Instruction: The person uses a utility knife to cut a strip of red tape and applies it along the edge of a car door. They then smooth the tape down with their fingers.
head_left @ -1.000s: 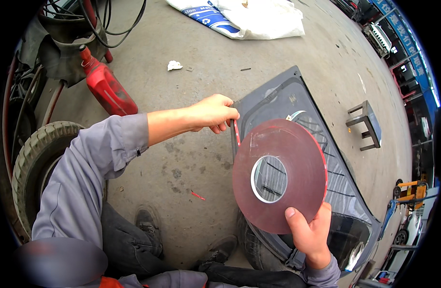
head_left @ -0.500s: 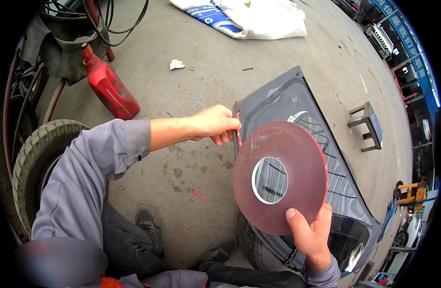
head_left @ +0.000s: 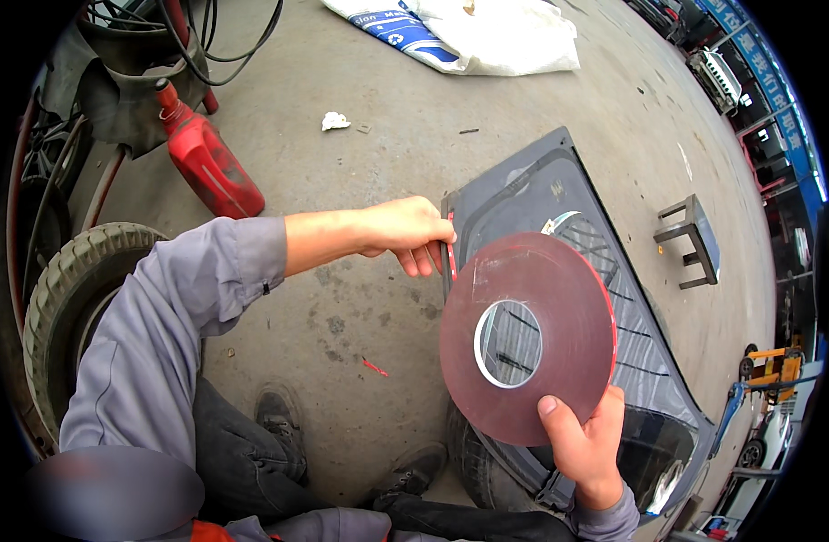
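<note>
My right hand (head_left: 593,447) grips a large flat roll of dark red double-sided tape (head_left: 572,339) by its lower right rim, thumb on the near face. The roll hangs over a grey vehicle panel with dark glass (head_left: 509,194), which lies tilted on a tyre (head_left: 482,470). At the panel's left edge, my left hand (head_left: 407,233) is closed, thumb and index finger pinching a narrow strip of red-backed tape (head_left: 451,264) against that edge. The other fingers curl below. Where the strip runs behind the roll is hidden.
A red plastic jug (head_left: 214,167) stands on the floor at left, near a treaded tyre (head_left: 49,316). A white and blue woven sack (head_left: 496,41) lies at the far side. At right stands a small dark stool (head_left: 694,239). A red scrap (head_left: 374,367) lies between.
Very little differs. The roll in my right hand has shifted slightly downward, and my left fingers remain at the panel's edge on the strip.
</note>
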The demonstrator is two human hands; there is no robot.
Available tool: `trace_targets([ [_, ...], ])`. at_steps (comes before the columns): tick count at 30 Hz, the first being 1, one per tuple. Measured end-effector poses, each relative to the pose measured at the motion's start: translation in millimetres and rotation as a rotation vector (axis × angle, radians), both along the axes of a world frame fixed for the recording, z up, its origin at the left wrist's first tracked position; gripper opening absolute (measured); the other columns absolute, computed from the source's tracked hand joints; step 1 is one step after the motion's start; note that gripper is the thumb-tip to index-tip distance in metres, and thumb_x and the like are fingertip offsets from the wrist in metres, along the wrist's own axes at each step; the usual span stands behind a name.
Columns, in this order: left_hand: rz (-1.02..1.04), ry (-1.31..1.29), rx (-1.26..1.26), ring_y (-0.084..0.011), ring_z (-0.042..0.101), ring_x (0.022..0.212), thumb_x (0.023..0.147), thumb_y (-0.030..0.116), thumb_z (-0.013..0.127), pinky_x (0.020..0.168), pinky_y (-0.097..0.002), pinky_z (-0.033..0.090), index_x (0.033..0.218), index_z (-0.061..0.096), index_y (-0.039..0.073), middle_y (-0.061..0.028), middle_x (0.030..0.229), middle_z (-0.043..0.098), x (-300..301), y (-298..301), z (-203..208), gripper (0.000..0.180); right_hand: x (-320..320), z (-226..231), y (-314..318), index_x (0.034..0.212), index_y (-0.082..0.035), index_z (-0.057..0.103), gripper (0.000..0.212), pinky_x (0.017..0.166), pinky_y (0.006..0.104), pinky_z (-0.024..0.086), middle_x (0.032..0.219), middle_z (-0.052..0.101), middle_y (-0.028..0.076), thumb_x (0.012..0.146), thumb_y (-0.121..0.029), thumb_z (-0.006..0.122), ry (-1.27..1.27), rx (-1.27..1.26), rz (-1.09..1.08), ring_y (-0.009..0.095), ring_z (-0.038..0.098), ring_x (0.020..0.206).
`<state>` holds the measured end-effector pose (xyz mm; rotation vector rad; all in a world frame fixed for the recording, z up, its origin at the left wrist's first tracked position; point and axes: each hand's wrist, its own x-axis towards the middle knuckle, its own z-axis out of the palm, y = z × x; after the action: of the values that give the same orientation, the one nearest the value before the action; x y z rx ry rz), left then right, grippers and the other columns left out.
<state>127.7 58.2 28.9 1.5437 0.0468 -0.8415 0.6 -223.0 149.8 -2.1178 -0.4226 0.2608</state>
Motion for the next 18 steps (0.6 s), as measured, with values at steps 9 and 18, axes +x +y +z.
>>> trace_targets([
  [9,0.022,-0.031,0.007,-0.0137,0.063,0.061,0.089,0.021,0.057,0.051,-0.0281,0.054,0.086,0.063,-0.004,-0.0113,0.082,0.067,-0.9,0.2,-1.3,0.026,-1.1,4.7,-1.7,0.091,0.006,0.063,0.020,0.063,0.0262,0.044,0.079,0.066,0.004,0.079,-0.010,0.061,0.091,0.006,-0.009,0.011,0.056,0.068],
  [18,-0.019,0.043,0.181,-0.0142,0.064,0.062,0.087,0.023,0.060,0.052,-0.0277,0.054,0.087,0.065,-0.001,-0.0097,0.075,0.067,-8.6,-5.7,14.4,0.024,-2.6,6.3,-3.9,0.091,0.006,0.064,0.020,0.065,0.0267,0.045,0.080,0.066,0.005,0.080,-0.010,0.062,0.111,-0.029,-0.027,0.011,0.057,0.070],
])
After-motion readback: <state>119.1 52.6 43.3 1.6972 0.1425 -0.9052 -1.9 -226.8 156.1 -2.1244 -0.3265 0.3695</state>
